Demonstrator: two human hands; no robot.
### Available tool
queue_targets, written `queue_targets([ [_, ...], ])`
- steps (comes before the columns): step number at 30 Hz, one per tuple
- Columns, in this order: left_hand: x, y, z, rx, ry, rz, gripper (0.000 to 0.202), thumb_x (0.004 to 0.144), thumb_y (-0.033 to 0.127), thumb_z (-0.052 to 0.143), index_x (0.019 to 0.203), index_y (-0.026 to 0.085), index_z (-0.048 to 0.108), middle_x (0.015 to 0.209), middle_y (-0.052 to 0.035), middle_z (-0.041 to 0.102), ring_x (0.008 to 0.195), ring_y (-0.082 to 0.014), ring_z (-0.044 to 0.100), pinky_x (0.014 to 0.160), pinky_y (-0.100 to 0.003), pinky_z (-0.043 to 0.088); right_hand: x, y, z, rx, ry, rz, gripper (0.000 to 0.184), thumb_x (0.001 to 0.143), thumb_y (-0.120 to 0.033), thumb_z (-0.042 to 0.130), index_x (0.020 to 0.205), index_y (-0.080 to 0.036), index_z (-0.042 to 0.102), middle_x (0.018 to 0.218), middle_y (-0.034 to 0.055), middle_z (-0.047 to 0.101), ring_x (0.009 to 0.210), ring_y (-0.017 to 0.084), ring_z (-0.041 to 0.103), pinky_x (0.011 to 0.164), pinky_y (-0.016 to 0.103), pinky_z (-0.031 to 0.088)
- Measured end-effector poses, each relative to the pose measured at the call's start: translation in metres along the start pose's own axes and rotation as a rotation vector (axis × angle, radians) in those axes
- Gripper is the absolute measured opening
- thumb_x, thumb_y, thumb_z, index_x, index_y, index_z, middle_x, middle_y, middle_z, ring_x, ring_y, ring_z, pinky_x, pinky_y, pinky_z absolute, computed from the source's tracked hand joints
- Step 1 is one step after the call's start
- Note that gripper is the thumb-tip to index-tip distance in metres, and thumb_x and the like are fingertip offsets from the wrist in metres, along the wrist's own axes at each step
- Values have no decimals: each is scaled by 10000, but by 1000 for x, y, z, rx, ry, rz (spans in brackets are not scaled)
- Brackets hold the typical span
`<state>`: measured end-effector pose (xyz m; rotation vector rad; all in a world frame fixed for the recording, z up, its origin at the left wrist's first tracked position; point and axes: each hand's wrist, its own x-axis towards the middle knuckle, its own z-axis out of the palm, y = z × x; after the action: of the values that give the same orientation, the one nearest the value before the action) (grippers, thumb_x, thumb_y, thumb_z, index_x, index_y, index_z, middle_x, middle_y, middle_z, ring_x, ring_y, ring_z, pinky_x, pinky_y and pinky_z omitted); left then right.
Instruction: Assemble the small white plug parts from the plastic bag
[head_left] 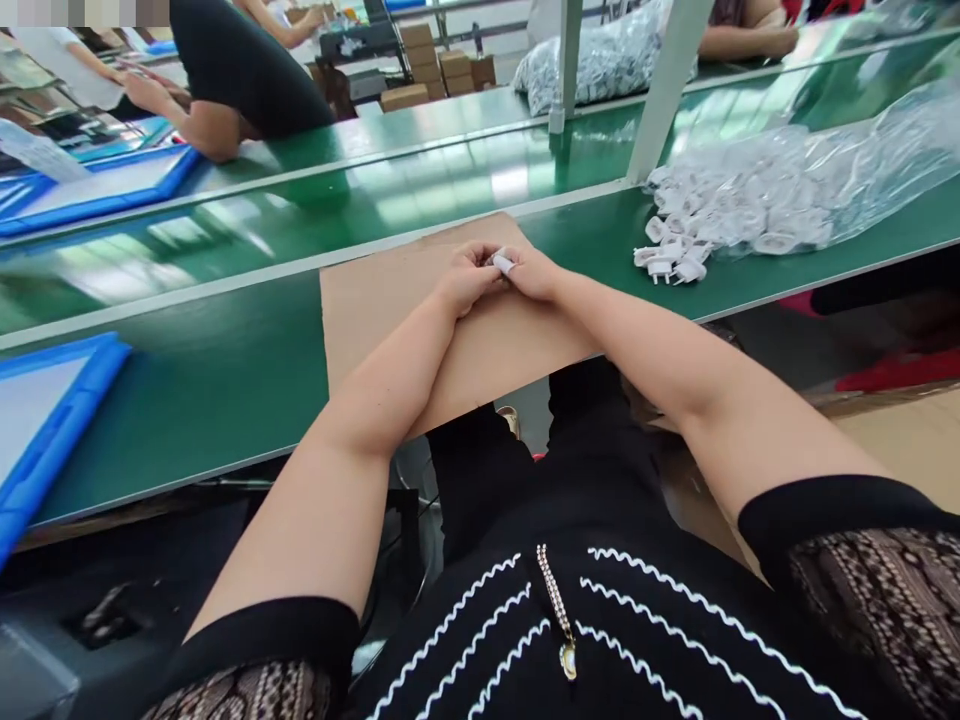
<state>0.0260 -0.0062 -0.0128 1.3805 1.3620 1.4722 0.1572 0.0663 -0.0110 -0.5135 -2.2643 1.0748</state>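
Both my hands meet over a brown cardboard sheet (pixel 375 310) that lies on the green bench. My left hand (pixel 466 280) and my right hand (pixel 534 272) are closed together around a small white plastic part (pixel 502 263), pinched between the fingertips of both. To the right, a heap of white plug parts (pixel 675 255) spills from a clear plastic bag (pixel 825 180); my right hand is nearest to it, about a hand's width away.
A blue-rimmed tray (pixel 52 420) sits at the left edge; another blue tray (pixel 97 185) lies beyond the green conveyor belt (pixel 337 205). White frame posts (pixel 667 90) stand right of centre. Other people work across the belt, with a filled bag (pixel 600 65) and cardboard boxes (pixel 435 65) behind.
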Motion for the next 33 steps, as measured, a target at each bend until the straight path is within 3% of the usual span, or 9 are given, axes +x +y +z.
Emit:
queue_targets([
  [4,-6,4,1,-28,-29,-56,358,598,207,779,929,113,682,901,-54,717,828,-167,662,789,-283,531,-23,-7,-2,-135,119,39,240,980,-228,504,894,-88,678,879,45,690,801,148,551,802,277,423],
  [9,-6,3,2,-16,-43,-50,313,656,280,799,902,114,698,849,-63,734,766,-152,664,732,-257,522,-31,-4,-4,-44,206,60,336,974,-317,521,853,-68,713,746,46,698,698,125,567,729,239,416],
  [13,-8,7,2,108,-50,-116,371,667,360,816,939,125,723,842,-56,746,726,-143,649,695,-244,501,-34,-8,-5,-91,228,76,269,947,-256,570,829,-78,733,786,45,724,732,124,604,735,221,419],
  [16,-10,11,1,140,-58,-94,456,634,427,832,958,120,739,859,-74,753,745,-169,651,702,-266,494,-37,-13,-6,-153,211,107,201,944,-187,579,907,-90,751,884,57,747,829,136,641,782,220,426],
  [22,-8,6,-5,182,-113,-94,560,631,515,821,1031,131,744,960,-99,767,855,-226,681,781,-307,507,-44,-17,-5,-253,200,146,183,979,-199,587,1048,-136,745,1071,72,751,976,172,662,857,245,441],
  [27,-6,-2,-7,194,-171,-94,584,669,559,785,1085,154,729,1038,-94,765,953,-255,690,865,-337,519,-47,-20,-4,-305,178,156,184,984,-193,582,1082,-154,733,1128,73,741,1041,192,657,874,257,447],
  [33,-11,10,-7,247,-163,-148,601,675,608,756,1096,180,724,1087,-95,762,1020,-292,691,915,-383,524,-47,-24,-5,-299,153,193,170,991,-227,580,1057,-169,725,1094,60,743,1013,194,651,843,269,452],
])
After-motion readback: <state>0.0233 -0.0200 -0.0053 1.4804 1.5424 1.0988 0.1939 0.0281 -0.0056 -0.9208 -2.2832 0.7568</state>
